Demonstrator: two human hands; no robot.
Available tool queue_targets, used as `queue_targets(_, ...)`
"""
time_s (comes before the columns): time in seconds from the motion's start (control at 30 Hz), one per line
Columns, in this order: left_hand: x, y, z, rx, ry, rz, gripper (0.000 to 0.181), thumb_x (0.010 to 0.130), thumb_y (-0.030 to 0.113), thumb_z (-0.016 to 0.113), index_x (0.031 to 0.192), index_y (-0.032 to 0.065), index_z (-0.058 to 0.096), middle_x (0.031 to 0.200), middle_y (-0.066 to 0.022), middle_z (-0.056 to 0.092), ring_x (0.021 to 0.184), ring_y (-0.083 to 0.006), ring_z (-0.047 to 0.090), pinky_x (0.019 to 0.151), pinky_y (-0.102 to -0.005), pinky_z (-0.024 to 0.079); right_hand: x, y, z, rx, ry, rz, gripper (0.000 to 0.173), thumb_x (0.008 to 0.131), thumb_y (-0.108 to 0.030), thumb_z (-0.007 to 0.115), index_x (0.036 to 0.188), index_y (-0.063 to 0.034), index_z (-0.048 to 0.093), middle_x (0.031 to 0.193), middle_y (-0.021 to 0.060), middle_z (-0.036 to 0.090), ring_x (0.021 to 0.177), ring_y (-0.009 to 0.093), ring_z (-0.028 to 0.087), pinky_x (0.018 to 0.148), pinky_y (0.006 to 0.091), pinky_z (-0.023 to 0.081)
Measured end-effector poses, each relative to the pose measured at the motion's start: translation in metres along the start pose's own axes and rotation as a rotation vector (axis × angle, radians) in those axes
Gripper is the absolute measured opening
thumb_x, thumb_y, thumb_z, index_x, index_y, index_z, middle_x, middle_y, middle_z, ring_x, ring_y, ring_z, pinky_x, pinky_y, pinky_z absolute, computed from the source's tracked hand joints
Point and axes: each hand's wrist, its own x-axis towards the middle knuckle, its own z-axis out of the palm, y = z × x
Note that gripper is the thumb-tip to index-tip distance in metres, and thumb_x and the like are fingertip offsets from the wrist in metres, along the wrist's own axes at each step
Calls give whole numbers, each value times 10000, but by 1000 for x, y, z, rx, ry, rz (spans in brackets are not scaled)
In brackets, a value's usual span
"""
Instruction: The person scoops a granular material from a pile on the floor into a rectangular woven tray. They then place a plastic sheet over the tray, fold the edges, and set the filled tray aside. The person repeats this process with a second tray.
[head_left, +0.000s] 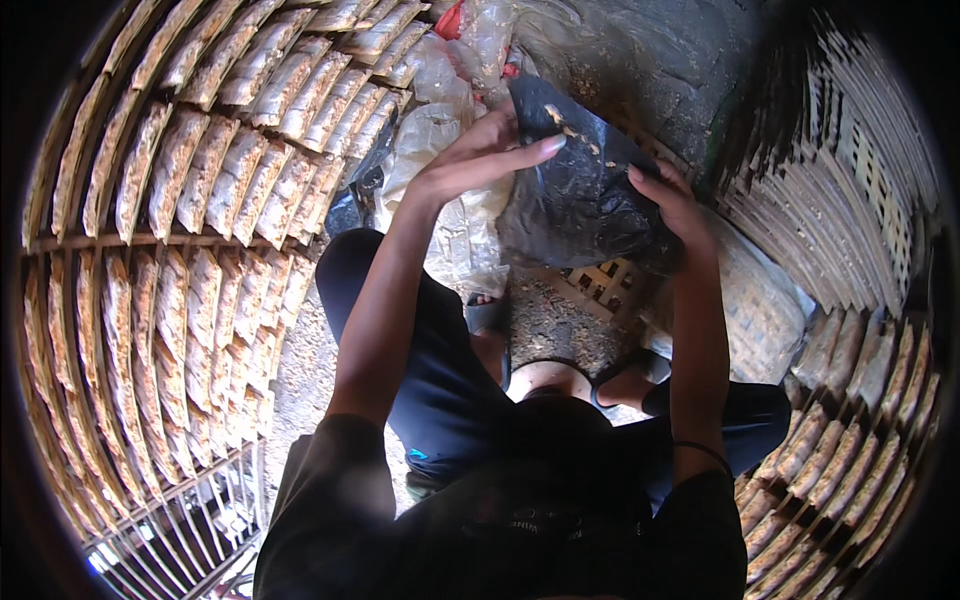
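Note:
A black plastic bag (577, 202) is stretched between my hands in front of my knees, with tan crumbs stuck near its top. My left hand (487, 154) holds its left side, the thumb lying across the plastic and the other fingers mostly hidden behind. At the right edge, my right hand (667, 191) grips the bag between thumb and fingers. Below the bag, part of a slatted crate (600, 285) shows. Clear and whitish plastic bags (450, 195) lie in a heap beside my left hand.
Racks of flat slabs in clear wrapping (195, 172) rise on the left. More slabs (840, 457) fill shelves at lower right, below stacked slats (817, 217). A large filled sack (750, 300) sits by my right forearm. Crumbs litter the floor (307, 382).

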Motion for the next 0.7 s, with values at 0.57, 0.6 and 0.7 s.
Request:
queue_targets(0.57, 4, 4, 16, -731, 229, -308, 405, 1079, 298, 477, 1253, -54, 571, 1079, -139, 708, 948, -187, 719, 830, -326, 617, -4, 1, 102, -1305, 362, -824, 661, 1027, -516, 447, 1489, -44, 426, 1524, 205, 426, 1432, 353, 385, 1178, 562, 255)
queue_targets(0.6, 4, -3, 3, -738, 121, -338, 355, 1079, 240, 474, 1275, -45, 550, 1118, -150, 694, 959, -204, 718, 872, -347, 614, 13, 19, 91, -1335, 431, -758, 687, 1023, -540, 434, 1495, -42, 416, 1541, 208, 403, 1451, 352, 360, 1188, 574, 228)
queue_targets(0.7, 8, -2, 9, -707, 267, -365, 336, 1077, 219, 476, 1267, -47, 555, 1119, -152, 693, 966, -217, 718, 884, -353, 611, 40, 52, 69, -1311, 694, -550, 731, 1013, -589, 411, 1512, -54, 400, 1578, 185, 366, 1468, 335, 342, 1209, 581, 164)
